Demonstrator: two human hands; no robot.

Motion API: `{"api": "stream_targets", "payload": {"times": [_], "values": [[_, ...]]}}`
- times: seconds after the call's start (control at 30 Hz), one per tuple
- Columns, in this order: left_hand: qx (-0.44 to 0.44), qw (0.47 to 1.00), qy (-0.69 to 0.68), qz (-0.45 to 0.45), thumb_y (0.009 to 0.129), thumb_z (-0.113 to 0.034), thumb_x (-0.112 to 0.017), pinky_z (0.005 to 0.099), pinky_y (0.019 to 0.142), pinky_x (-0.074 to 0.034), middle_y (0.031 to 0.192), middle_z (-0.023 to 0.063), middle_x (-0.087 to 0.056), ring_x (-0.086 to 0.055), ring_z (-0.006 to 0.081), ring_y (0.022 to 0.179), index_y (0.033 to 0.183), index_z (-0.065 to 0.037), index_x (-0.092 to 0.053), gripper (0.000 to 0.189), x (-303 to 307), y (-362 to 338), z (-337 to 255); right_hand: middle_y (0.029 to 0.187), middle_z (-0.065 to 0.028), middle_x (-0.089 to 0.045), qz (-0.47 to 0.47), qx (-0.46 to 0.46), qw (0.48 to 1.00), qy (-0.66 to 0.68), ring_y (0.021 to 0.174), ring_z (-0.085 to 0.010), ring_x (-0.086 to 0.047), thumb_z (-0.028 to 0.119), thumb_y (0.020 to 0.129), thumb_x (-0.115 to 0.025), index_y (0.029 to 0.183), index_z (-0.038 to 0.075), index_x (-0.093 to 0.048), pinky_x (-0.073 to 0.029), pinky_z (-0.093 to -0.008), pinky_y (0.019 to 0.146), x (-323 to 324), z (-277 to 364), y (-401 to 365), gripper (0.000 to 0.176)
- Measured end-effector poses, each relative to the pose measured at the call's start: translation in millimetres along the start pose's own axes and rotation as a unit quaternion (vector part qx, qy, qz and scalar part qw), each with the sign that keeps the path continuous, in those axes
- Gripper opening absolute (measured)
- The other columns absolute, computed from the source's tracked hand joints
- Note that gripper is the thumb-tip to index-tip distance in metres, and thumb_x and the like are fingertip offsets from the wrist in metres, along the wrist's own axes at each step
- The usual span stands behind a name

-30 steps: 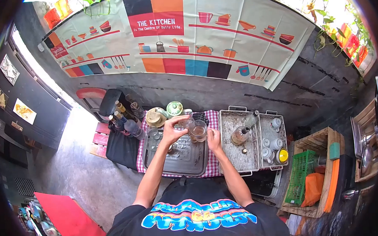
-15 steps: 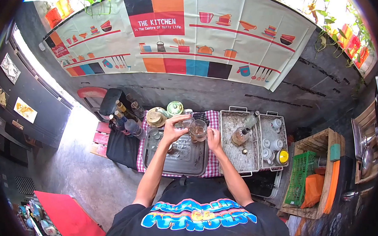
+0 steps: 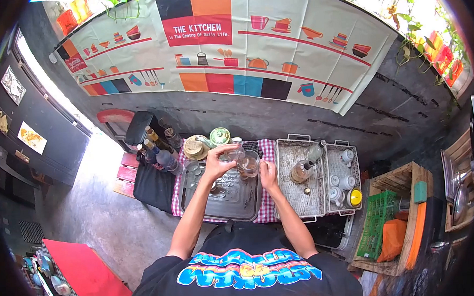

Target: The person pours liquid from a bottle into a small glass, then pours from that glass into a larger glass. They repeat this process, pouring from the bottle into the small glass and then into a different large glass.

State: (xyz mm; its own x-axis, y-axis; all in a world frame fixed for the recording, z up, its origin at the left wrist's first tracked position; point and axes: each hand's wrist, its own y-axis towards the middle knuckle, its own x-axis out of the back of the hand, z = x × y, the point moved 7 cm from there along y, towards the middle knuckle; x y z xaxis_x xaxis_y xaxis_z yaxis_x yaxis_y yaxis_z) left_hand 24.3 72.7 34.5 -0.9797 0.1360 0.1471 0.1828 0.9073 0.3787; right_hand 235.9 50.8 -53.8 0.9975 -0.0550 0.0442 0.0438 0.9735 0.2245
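My right hand (image 3: pixel 268 171) is closed at the side of a clear glass cup (image 3: pixel 251 165), fingers curled where its handle would be. The cup is tipped so its round mouth faces up toward me. Just to the left, my left hand (image 3: pixel 218 163) is wrapped around a clear drinking glass (image 3: pixel 234 154), thumb below and fingers above. That glass sits right against the cup's rim in this view. Both hands are over a dark grey tray (image 3: pixel 197 213) with wet-looking marks on its surface. Small glasses (image 3: pixel 194 169) stand at the tray's back left.
A green-lidded pot (image 3: pixel 219 135) and a tan round container (image 3: pixel 196 147) stand behind the tray. Several bottles (image 3: pixel 168 160) are at left. White wicker trays (image 3: pixel 286 199) at right hold bottles (image 3: pixel 300 171) and white teapots (image 3: pixel 336 195). A wooden crate (image 3: pixel 423 176) is further right.
The cup in my right hand has shifted very slightly to the right and tilted a little. Both hands stay in nearly the same place.
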Motion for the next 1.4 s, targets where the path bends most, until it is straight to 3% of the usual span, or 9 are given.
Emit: {"api": "stream_targets", "payload": {"times": [0.67, 1.0, 1.4], "values": [[-0.051, 0.997, 0.050, 0.014, 0.064, -0.004, -0.074, 0.0375, 0.105, -0.048, 0.118, 0.0141, -0.073, -0.067, 0.0258, 0.114, 0.110, -0.001, -0.075, 0.046, 2, 8, -13, 0.062, 0.0065, -0.040, 0.003, 0.002, 1.000, -0.026, 0.059, -0.0032, -0.035, 0.018, 0.104, -0.044, 0.067, 0.007, -0.044, -0.028, -0.0272, 0.053, -2, -10, 6, 0.038], [-0.013, 1.000, 0.016, -0.002, 0.066, -0.003, -0.074, 0.0367, 0.105, -0.048, 0.118, 0.0135, -0.073, -0.067, 0.0244, 0.115, 0.111, -0.001, -0.073, 0.046, 2, 4, -5, 0.063, 0.0074, -0.039, 0.010, 0.006, 1.000, 0.016, 0.058, -0.0029, -0.034, 0.019, 0.104, -0.045, 0.067, 0.008, -0.044, -0.027, -0.0268, 0.052, -2, -15, 5, 0.039], [-0.048, 0.997, 0.056, 0.026, 0.064, -0.002, -0.074, 0.0383, 0.105, -0.046, 0.117, 0.0135, -0.073, -0.066, 0.0255, 0.114, 0.109, -0.001, -0.074, 0.045, -2, 6, -17, 0.064, 0.0070, -0.039, 0.004, 0.013, 1.000, 0.008, 0.060, -0.0031, -0.035, 0.019, 0.105, -0.044, 0.067, 0.007, -0.043, -0.028, -0.0275, 0.053, -1, -9, 2, 0.039]]}}
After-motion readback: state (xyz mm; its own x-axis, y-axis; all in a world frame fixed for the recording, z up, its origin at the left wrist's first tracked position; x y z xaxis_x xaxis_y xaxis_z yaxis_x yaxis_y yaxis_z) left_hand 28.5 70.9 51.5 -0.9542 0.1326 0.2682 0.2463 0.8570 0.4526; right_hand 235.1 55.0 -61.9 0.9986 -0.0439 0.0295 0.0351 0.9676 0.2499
